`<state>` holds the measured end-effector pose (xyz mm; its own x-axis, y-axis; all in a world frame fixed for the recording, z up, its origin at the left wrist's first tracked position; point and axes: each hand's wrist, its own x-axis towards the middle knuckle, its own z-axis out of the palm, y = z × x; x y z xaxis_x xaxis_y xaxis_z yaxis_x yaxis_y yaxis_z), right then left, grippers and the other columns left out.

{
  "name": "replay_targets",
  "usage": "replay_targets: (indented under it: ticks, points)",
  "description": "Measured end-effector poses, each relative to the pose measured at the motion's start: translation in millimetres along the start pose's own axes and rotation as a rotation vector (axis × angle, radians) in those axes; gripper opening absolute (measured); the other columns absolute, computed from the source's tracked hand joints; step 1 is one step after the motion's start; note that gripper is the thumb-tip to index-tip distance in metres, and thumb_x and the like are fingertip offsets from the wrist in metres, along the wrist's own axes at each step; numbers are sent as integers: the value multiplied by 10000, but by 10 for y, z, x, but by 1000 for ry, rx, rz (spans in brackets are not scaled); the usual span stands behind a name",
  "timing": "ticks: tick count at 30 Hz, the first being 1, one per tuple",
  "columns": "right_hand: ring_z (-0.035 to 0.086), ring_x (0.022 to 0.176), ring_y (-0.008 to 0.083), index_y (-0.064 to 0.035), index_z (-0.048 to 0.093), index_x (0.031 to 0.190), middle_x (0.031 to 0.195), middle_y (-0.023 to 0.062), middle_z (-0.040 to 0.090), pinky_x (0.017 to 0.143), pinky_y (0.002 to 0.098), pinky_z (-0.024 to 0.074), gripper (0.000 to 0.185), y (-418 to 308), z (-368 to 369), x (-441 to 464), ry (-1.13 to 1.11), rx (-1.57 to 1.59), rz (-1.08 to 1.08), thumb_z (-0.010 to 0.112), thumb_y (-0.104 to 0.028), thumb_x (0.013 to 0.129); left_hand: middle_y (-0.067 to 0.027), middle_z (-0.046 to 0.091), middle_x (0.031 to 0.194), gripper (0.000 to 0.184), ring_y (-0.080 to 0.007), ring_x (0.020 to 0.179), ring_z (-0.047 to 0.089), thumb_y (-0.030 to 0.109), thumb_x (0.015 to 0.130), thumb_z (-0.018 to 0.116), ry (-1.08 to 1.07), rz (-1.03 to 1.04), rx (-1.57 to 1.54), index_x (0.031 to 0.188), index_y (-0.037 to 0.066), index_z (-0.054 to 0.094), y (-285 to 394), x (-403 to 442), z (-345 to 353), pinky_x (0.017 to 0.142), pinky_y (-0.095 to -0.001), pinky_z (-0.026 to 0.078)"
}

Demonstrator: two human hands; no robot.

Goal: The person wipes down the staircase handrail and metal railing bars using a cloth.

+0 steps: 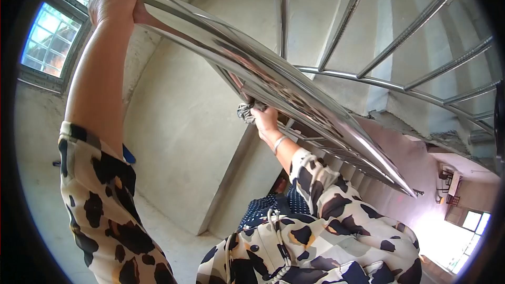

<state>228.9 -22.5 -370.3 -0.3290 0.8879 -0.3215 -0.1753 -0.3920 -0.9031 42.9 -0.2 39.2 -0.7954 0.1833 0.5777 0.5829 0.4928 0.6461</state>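
As left hand (111, 2) curls round upper end of polished silver tubular steel handrail (284, 81) (fingertips hidden), rail slants down rightward. Crumpled grey patterned cloth (244, 113), below rail's middle, bunched in closed right hand (267, 121). Probably best: cloth snug to metal, pressure even, left hand bracing.

We log the handrail (273, 71) at centre as smooth, mirror-glossy metal; balusters (345, 19) from one to three o'clock, shiny metal. Also at centre: crumpled, matt cloth (244, 113). Nine o'clock: matt, concrete-like floor (173, 110). Eight o'clock: soft-looking, matt fabric sleeve (93, 208).
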Motion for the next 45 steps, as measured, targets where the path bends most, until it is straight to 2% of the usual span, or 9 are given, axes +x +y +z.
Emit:
replay_targets:
  ticks: [4,7,9,11,24,28,35,37,45]
  points:
    - [574,715,152,35,554,950,863,95,600,653,263,452,386,107,140,121,217,-466,96,522,61,566,-112,593,696,349,-158,604,558,264,680,661,-146,-148,-94,751,-73,602,-78,138,39,560,-298,447]
    - [567,671,205,33,546,904,818,103,571,566,309,476,374,750,-84,307,321,315,306,528,129,544,-114,595,780,346,-161,663,562,246,682,668,-117,-128,-44,807,-69,601,122,-99,-34,600,-284,457]
    - [565,668,225,44,532,873,805,103,558,553,333,477,339,2127,-455,887,121,77,147,529,151,551,-119,591,816,350,-165,693,562,235,682,671,-132,-126,-331,839,-68,597,79,-162,-45,628,-280,458]
    - [567,677,241,52,514,753,834,132,548,603,356,480,221,1828,-501,930,7,515,621,535,152,557,-115,589,807,353,-162,690,561,233,681,672,-105,-146,-366,850,-68,595,-60,19,17,622,-280,455]
    - [567,879,207,-59,498,1072,936,76,575,749,346,492,449,-686,-296,-795,-213,761,279,522,140,670,-64,526,505,289,-126,427,481,257,708,638,-147,-108,-280,591,-2,584,-167,189,56,434,-277,381]
    - [572,886,204,-74,514,1063,957,72,579,748,360,496,441,-442,-980,-845,98,672,257,543,110,662,-41,480,427,328,-129,355,435,276,720,622,122,176,-4,523,25,547,-100,141,64,375,-273,331]
    - [580,712,205,-23,616,810,783,52,626,697,330,454,170,31,-1094,-267,115,368,87,606,-5,641,-54,496,454,328,-132,360,434,285,726,628,-143,-150,-240,535,28,559,-103,128,30,385,-267,343]
    - [578,715,233,2,609,815,807,55,637,731,330,447,207,38,-1101,-221,207,-407,175,627,-97,634,-51,495,455,330,-131,359,432,285,725,632,-120,-131,-273,531,30,556,-120,107,52,381,-267,339]
    - [583,733,210,-13,569,927,826,68,595,630,341,471,340,1476,-1530,400,255,42,400,637,51,599,-16,501,487,255,-131,357,412,249,709,654,-123,-142,-313,595,40,562,-127,147,33,379,-277,342]
